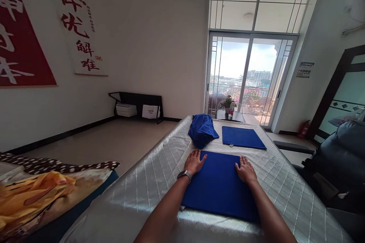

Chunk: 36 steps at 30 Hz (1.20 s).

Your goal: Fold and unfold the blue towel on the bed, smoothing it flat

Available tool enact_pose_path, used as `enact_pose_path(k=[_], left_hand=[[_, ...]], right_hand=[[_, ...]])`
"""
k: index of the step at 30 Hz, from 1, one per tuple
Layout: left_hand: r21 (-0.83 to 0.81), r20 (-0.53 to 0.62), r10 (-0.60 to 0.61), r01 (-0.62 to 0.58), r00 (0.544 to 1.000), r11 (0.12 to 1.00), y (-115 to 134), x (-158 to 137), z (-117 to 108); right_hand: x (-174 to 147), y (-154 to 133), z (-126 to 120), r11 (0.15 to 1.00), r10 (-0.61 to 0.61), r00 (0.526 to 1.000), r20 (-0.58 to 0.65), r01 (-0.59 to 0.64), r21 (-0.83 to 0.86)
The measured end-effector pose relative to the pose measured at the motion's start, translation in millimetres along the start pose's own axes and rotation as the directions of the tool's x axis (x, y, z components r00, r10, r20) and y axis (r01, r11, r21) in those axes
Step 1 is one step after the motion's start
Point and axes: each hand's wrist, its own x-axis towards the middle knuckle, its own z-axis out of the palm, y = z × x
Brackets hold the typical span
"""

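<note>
A flat, rectangular piece of blue fabric [218, 186] lies in front of me on a silver quilted cover [148, 182]. My left hand [194, 162] rests open at its far left corner, fingers stretched forward and thumb apart. At the far right corner my right hand [246, 170] lies open too, palm down along the edge. Beyond them, a second flat blue rectangle [243, 137] sits at the far right. Beside it, to the left, is a crumpled blue cloth [203, 130]. A small pale tag shows at the near left corner of the front piece.
Bedding with an orange cloth [37, 193] lies at the lower left. A dark bag [342, 159] stands on the right. Past the far end, a small table [238, 117] holds a potted plant [227, 102] and a bottle [231, 109]. A black rack [138, 100] stands against the wall.
</note>
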Motion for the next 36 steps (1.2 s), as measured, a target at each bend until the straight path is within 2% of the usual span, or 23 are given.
enact_pose_path(k=[7,12,21,30,36], left_hand=[[0.000,-0.040,-0.001,0.001,0.999,1.000,-1.0,2.1,5.5],[-0.012,-0.038,-0.006,0.006,0.999,1.000,-0.3,2.7,5.5],[-0.022,-0.039,-0.010,0.009,0.999,1.000,2.2,-1.1,-1.4],[-0.020,-0.023,-0.009,0.009,1.000,1.000,1.2,-1.2,0.2],[0.000,-0.004,-0.014,0.014,1.000,1.000,0.7,2.0,2.4]], right_hand=[[-7.0,-5.1,-7.3,0.999,-0.004,0.999,-0.037,0.002,-0.046],[-21.2,-12.9,-15.1,0.991,-0.066,0.992,-0.106,0.053,-0.121],[-53.6,-9.9,-1.7,0.998,-0.022,1.000,0.022,0.023,-0.060],[-53.1,0.5,1.5,0.999,-0.023,0.999,0.033,0.022,0.029],[-51.9,6.3,6.0,0.998,-0.049,0.998,0.035,0.047,0.031]])
